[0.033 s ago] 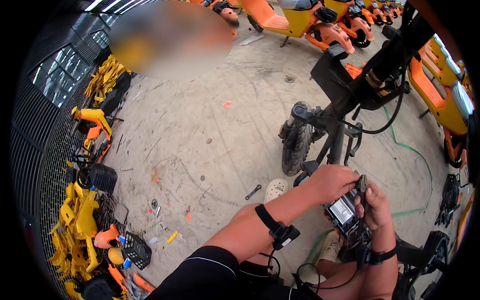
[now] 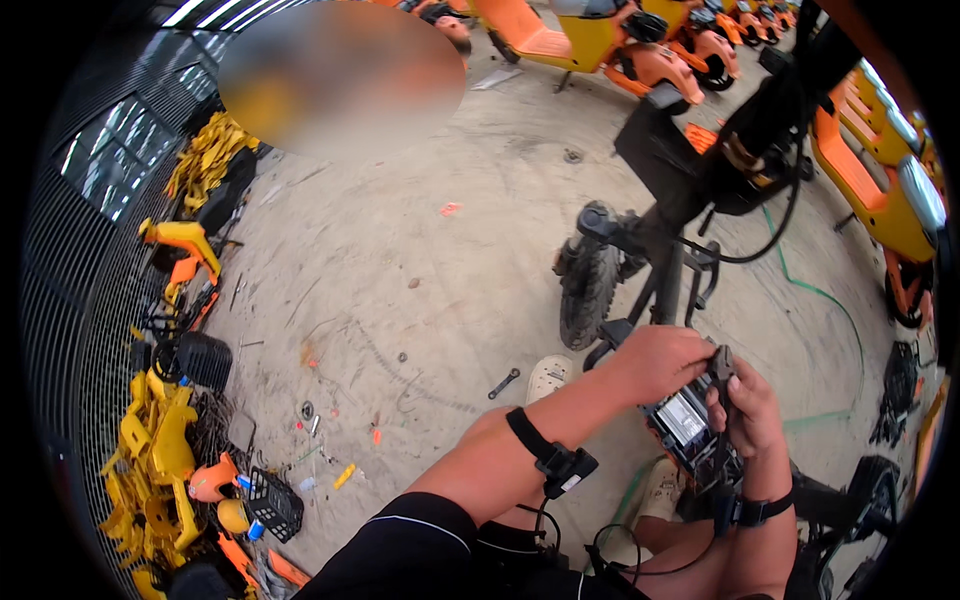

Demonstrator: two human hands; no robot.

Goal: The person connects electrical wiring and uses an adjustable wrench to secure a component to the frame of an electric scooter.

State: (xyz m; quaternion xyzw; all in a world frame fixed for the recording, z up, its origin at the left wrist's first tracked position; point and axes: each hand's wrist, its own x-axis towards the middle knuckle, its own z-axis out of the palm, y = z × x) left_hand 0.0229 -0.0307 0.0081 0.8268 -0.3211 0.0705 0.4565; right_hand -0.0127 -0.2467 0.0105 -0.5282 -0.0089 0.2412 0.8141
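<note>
Gripping a dark, plier-like tool (image 2: pixel 722 364), the right hand (image 2: pixel 752 408) was curled around it right of centre in the lower half of the head view. The left hand (image 2: pixel 668 362) was just beside the tool's head, its fingers bent and bunched; whether they pinched anything could not be told. The tool stood upright between the hands, just right of a black unit with a silver panel (image 2: pixel 683 418). Up and to the left of the hands stood a knobbly black tyre (image 2: pixel 588 298). A wrench (image 2: pixel 505 383) lay on the concrete floor (image 2: pixel 400 250) near the centre, yellow panels (image 2: pixel 165 430) were heaped at lower left, and orange-and-yellow scooters (image 2: pixel 590 45) lined the upper right.
</note>
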